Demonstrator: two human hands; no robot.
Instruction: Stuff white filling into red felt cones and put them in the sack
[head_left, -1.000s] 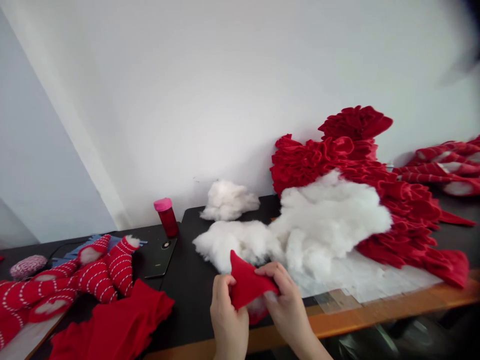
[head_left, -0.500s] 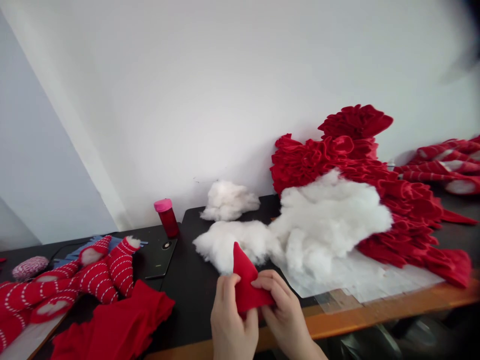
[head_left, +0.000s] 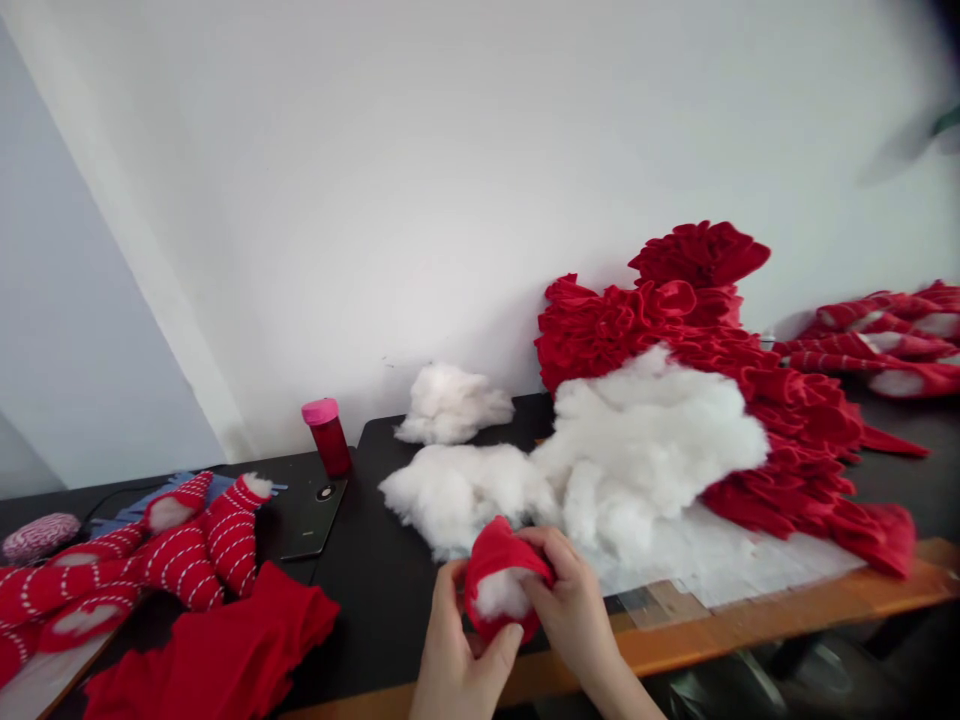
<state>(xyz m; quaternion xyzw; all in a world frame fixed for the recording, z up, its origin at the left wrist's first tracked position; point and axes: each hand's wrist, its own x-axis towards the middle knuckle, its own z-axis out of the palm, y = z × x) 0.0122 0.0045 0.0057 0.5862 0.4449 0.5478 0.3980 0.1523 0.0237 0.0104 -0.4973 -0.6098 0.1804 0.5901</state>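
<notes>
Pink-capped red bottle, black phone, red striped socks, red-and-white twine ball

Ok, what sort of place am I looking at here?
Looks like a handicraft workshop, probably for stuffed fabric items: a heap of white stuffing, a pile of red fabric pieces, and red striped stuffed pieces on a black worktable.

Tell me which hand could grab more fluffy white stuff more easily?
Probably the right hand: it sits right beside the big white stuffing pile. The left hand is farther away, on the other side of the red felt cone both hands hold.
</notes>
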